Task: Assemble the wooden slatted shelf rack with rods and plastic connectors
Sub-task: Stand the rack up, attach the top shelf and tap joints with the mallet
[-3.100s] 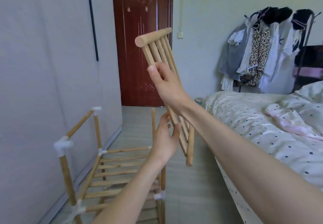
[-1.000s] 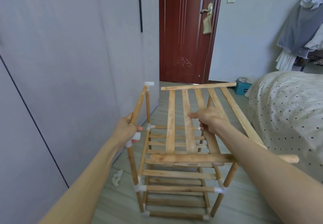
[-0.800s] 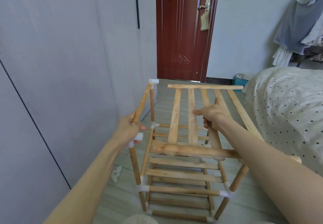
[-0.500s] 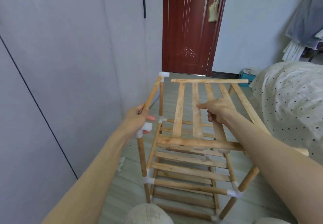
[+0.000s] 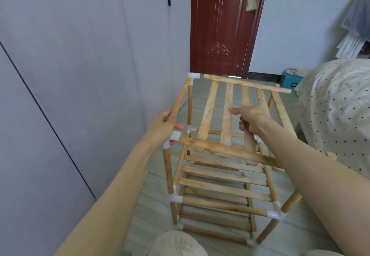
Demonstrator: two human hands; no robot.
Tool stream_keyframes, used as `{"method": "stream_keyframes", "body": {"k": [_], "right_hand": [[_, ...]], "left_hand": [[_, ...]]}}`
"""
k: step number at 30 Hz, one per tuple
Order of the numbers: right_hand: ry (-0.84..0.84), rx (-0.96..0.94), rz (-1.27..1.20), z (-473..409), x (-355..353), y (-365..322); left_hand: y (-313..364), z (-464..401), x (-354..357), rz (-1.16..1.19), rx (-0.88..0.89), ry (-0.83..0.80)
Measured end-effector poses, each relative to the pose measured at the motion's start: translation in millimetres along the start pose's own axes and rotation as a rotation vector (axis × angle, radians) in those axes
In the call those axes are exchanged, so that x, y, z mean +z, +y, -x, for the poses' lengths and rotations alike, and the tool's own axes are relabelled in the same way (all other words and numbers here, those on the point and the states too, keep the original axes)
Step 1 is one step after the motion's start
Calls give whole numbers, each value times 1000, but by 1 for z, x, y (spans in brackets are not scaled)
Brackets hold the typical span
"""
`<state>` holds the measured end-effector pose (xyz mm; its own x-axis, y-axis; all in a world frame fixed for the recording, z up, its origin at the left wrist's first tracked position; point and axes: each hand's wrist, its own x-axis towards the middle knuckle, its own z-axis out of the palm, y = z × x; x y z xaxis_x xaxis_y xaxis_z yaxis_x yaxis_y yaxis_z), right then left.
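Left hand (image 5: 163, 127), centre-left of frame: fingers curled round the pale wooden top side rod (image 5: 181, 97), just above the near-left white plastic corner connector (image 5: 172, 139). The little finger touches that connector. The rod runs up and away to a second white plastic corner connector (image 5: 193, 75) at the far-left corner.

Right hand (image 5: 251, 118), centre of frame: thumb laid flat across the top of one slat, other fingers wrapped under the next slat. It grips the loose wooden slatted shelf panel (image 5: 226, 115). The panel is held roughly level at the top of the frame. Its far cross rod (image 5: 247, 83) lies just beside the far-left connector, seemingly not seated in it. Its near cross rod (image 5: 226, 149) ends just beside the near-left connector; whether it touches cannot be told.

Below the panel: partly built light wooden shelf rack (image 5: 222, 191), standing upright on the pale plank floor (image 5: 152, 205). Two slatted tiers are joined by white connectors to upright rods. The right uprights end below the panel, partly hidden by the right forearm.

Surroundings: grey wardrobe doors (image 5: 80, 75) fill the left of frame. A dark red wooden door (image 5: 218, 27) stands at top centre. A bed with white black-dotted cover (image 5: 336, 111) is at right, close beside the rack. A small teal box (image 5: 290, 80) sits on the floor near the door.
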<state>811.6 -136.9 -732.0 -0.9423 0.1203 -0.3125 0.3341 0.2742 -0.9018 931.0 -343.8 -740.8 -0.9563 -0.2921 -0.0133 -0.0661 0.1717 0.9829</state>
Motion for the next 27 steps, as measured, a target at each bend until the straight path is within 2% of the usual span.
{"method": "stream_keyframes", "body": {"k": [15,24,27], "right_hand": [[-54,23,-82,-7,1,-11],[-37,21,-70,-13,10,-6],[-11,0,6,-14,10,-12]], "left_hand": [[4,-6,4,6,-14,21],[5,-6,5,18,-10,25],[5,-8,6,20,-20,37]]}}
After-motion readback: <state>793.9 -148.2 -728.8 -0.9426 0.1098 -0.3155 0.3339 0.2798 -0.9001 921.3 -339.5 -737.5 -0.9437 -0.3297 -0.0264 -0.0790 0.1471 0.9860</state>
